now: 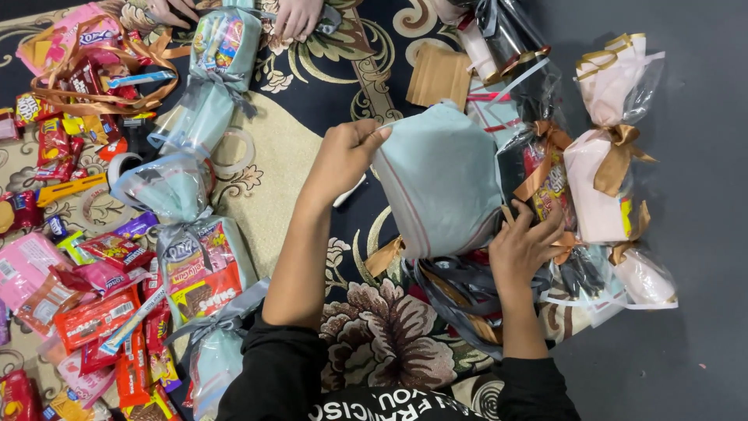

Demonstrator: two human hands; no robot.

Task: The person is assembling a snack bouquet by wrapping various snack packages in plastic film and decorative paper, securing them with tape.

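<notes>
Two hands (343, 156) (522, 249) over patterned carpet (389, 327).

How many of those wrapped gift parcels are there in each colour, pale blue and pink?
Pale blue parcels: 3, one gripped by the left hand
Pink parcels: 1
Total: 4

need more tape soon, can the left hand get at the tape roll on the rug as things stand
Probably yes, once it lets go. The left hand is pinching the blue paper, so it is busy. The tape roll lies uncovered on the rug just left of that arm, nothing between them.
</notes>
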